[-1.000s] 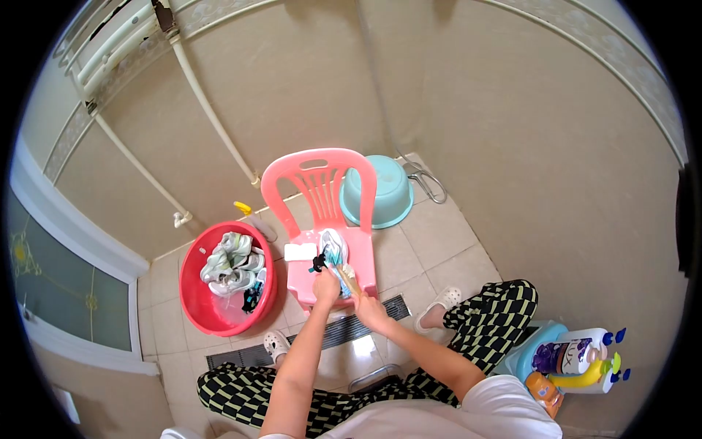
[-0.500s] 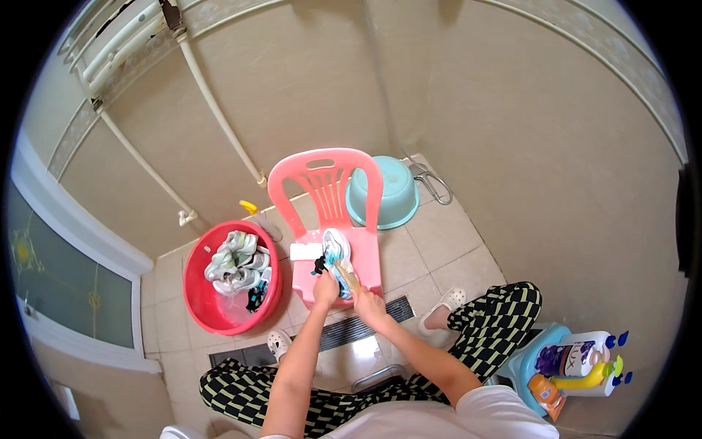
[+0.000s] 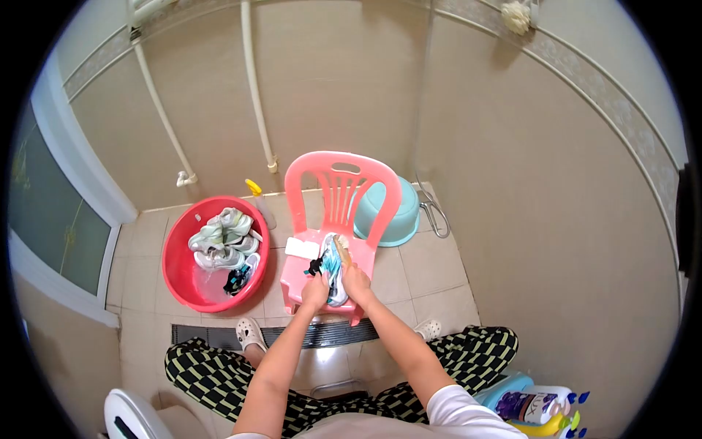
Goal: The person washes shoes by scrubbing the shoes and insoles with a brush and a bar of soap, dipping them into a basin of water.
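Note:
A white and light-blue sneaker (image 3: 333,272) with black laces lies on the seat of the pink plastic chair (image 3: 296,274). My left hand (image 3: 315,290) is closed on the sneaker's near left side. In my right hand (image 3: 356,281) is a wooden brush (image 3: 342,252), its head against the sneaker's right side. A white block (image 3: 301,248) rests on the seat left of the sneaker. The red basin (image 3: 172,267), left of the chair, holds several white shoes (image 3: 219,241) and some water.
An upturned light-blue basin (image 3: 398,219) is behind the chair, beside a shower head (image 3: 436,219). A spray bottle (image 3: 260,201) stands near the red basin. Bottles (image 3: 528,407) are at lower right, a toilet (image 3: 131,413) at lower left. A drain grate (image 3: 322,335) crosses the floor.
The view has turned, so more of the right wall and a toilet show. The brush has moved forward along the sneaker's right side and points more away from me.

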Tool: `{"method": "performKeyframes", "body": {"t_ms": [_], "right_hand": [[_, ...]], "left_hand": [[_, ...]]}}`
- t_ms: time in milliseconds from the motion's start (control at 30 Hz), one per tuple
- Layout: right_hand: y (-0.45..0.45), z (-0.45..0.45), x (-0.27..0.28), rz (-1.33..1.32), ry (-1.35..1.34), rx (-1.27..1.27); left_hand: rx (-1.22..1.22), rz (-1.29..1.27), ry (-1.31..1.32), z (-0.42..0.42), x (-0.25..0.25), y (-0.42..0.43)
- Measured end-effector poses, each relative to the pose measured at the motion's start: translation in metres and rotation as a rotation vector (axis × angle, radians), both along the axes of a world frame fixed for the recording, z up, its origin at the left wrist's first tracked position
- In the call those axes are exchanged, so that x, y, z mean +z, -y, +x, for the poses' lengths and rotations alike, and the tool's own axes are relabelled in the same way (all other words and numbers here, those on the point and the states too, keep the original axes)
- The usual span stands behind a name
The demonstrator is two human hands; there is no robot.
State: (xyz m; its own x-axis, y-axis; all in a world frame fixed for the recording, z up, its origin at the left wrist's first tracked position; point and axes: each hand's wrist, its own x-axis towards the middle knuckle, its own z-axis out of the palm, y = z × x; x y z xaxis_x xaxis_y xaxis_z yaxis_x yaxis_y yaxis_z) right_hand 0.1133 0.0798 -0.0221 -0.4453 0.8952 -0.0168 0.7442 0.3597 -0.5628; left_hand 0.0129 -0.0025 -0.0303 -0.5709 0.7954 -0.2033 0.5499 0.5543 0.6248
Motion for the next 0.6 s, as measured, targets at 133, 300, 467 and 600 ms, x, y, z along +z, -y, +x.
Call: {"method": "performKeyframes", "body": {"t_ms": [133, 300, 467, 600], "right_hand": [[0.011, 0.004, 0.007, -0.002, -0.021, 0.024], [0.052, 0.033, 0.008, -0.022, 0.031, 0.008], [0.07, 0.053, 0.003, -0.094, -0.051, -0.017], [0.088, 0.068, -0.001, -0.13, -0.01, -0.013]], "left_hand": [[0.002, 0.007, -0.032, -0.002, -0.008, 0.005], [0.01, 0.022, -0.028, 0.001, -0.006, 0.005], [0.013, 0.017, -0.056, 0.003, -0.003, 0.001], [0.033, -0.004, -0.076, 0.002, -0.005, 0.0]]}}
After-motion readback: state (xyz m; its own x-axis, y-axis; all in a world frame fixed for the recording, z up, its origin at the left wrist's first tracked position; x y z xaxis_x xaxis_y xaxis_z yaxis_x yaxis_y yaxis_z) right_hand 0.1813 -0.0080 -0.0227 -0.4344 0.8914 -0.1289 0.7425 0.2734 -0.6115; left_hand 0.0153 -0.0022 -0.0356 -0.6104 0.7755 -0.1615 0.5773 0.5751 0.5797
